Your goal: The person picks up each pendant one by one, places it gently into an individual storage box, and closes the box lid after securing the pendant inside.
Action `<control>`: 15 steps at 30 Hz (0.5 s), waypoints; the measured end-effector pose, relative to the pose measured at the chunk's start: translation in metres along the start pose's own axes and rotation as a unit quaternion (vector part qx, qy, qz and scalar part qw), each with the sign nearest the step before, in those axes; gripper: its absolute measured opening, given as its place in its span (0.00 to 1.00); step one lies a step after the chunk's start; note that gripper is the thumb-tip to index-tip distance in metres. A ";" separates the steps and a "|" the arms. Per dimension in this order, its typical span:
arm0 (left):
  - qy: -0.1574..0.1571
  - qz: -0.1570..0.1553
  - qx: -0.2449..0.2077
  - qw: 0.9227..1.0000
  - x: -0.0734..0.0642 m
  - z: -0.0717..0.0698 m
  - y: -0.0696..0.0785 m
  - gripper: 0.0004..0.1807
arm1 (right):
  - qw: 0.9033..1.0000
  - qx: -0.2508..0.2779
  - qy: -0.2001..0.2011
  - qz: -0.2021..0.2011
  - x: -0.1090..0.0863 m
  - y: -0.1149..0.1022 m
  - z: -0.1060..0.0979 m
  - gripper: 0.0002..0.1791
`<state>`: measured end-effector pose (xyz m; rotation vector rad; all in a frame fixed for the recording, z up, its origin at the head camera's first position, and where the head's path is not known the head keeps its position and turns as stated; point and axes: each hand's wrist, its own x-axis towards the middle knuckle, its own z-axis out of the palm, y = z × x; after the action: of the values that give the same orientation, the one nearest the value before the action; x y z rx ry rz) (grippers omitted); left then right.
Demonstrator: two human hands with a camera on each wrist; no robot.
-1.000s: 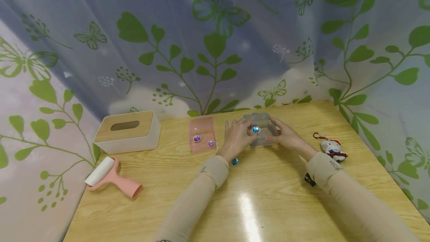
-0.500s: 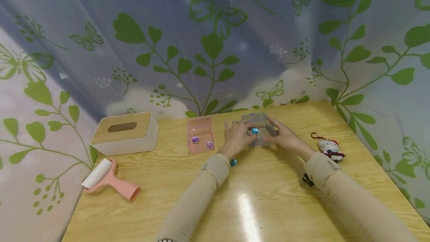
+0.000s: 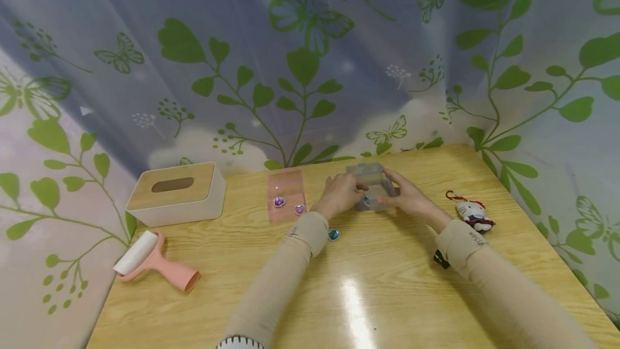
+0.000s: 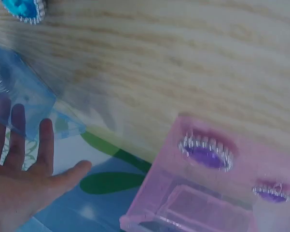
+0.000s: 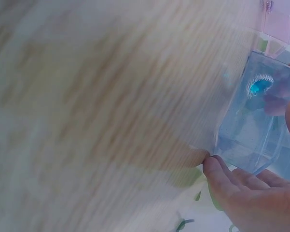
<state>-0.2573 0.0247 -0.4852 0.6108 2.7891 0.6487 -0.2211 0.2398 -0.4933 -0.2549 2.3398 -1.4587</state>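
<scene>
Gripping the right end of the clear blue box, the right hand in the head view spans it between thumb and fingers, its forearm slanting in from the lower right. At the left side of the blue box, the left hand bends over, back upward, its fingertips close to a blue gem inside; whether it pinches that gem I cannot tell. Toward the viewer from the blue box, another blue gem lies just beside the left cuff; left of the box sits the pink box with two purple gems in it. Nearer than the blue box and to its right, a black object is partly covered by the right cuff. In the left wrist view, the left hand's visible fingers are straight and spread, some overlapping the blue box, and the frame's edge cuts off both. In the right wrist view, a right fingertip meets the blue box's corner, other fingers lie behind, and the left hand is cropped at the edge.
</scene>
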 end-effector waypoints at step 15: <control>0.064 0.040 -0.026 0.997 -0.021 -0.019 0.001 0.14 | 1.000 -0.009 0.005 -0.001 -0.001 0.000 0.002 0.52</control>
<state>-0.2435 0.0091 -0.4659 0.6966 2.8669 0.8007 -0.2196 0.2382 -0.4940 -0.2537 2.3620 -1.4443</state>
